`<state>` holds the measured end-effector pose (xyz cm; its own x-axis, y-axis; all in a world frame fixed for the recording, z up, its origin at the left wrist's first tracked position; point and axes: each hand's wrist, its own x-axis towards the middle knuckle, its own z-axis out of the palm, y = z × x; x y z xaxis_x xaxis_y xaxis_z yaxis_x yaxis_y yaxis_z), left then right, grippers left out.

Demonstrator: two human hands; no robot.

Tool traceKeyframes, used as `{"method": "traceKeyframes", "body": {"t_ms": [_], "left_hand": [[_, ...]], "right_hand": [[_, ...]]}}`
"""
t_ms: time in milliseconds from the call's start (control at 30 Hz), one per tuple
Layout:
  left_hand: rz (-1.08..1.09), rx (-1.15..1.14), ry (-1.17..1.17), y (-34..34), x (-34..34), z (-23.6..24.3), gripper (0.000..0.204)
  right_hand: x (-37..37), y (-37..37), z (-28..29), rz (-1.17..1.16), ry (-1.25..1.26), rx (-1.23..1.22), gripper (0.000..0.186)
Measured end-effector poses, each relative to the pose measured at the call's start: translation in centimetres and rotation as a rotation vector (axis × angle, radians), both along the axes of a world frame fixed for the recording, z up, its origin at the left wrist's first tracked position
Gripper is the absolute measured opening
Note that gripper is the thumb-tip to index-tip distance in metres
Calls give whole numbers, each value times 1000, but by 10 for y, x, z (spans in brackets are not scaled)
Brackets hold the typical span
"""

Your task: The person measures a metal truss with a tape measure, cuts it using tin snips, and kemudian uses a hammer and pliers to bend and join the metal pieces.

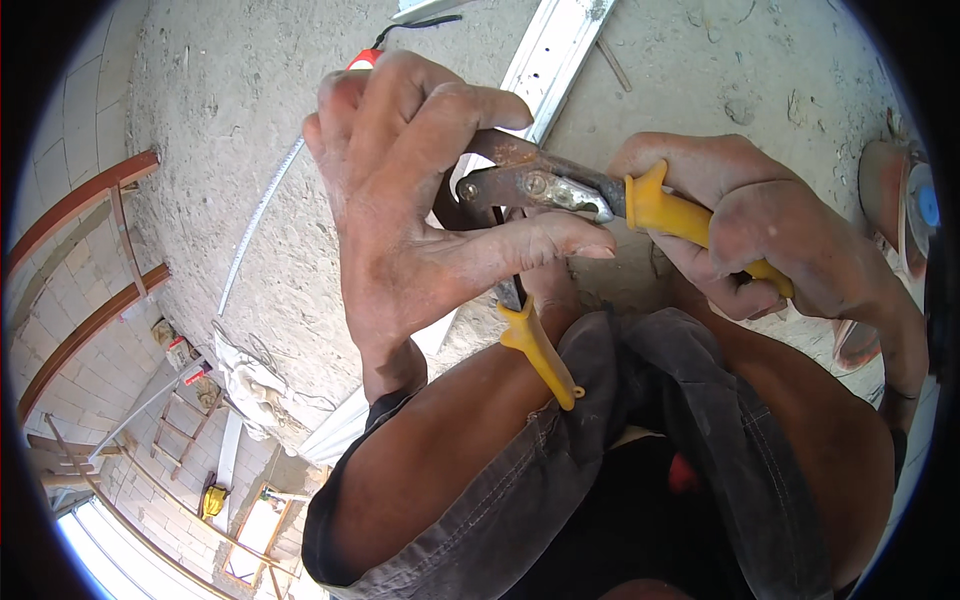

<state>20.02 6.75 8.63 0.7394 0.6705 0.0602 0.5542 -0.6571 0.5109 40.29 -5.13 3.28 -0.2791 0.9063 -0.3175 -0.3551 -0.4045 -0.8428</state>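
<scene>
Metal snips with yellow grips are held above my legs, their dark head rusty in places. My left hand is curled around the head, thumb stretched across below the pivot, partly hiding the jaws. My right hand is closed on one yellow handle at the right. The other yellow handle hangs downward over my thigh, free of my fingers. Behind the snips lies a white metal profile. A red tape measure with a black strap is mostly hidden behind my left hand.
A pale measuring tape strip runs over the rough concrete floor. At the left are red-brown steel beams, a white sack, a small ladder and a yellow object. A round tool or container sits at the right edge.
</scene>
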Motion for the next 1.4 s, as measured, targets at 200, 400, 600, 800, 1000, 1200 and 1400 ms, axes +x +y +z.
{"method": "traceKeyframes", "body": {"t_ms": [200,400,600,800,1000,1200,1400], "left_hand": [[547,-204,-661,-8,-15,-45,120],[-51,-1293,-656,-29,4,-64,96],[5,-1269,-436,-43,11,-45,81],[-27,-936,-477,-44,23,-64,74],[-167,-697,-331,-43,18,-64,66],[-23,-860,-353,-45,14,-71,57],[45,-1030,-583,-46,10,-79,34]], "right_hand": [[27,22,25,91,198,-313,31],[32,18,20,28,213,-387,56],[4,7,12,-27,196,-312,77],[-19,-20,-13,-76,206,-286,75],[-21,-25,-13,-83,293,-288,73],[-23,-35,-22,-96,439,-317,72],[-18,-46,-40,-115,795,-210,69]]}}
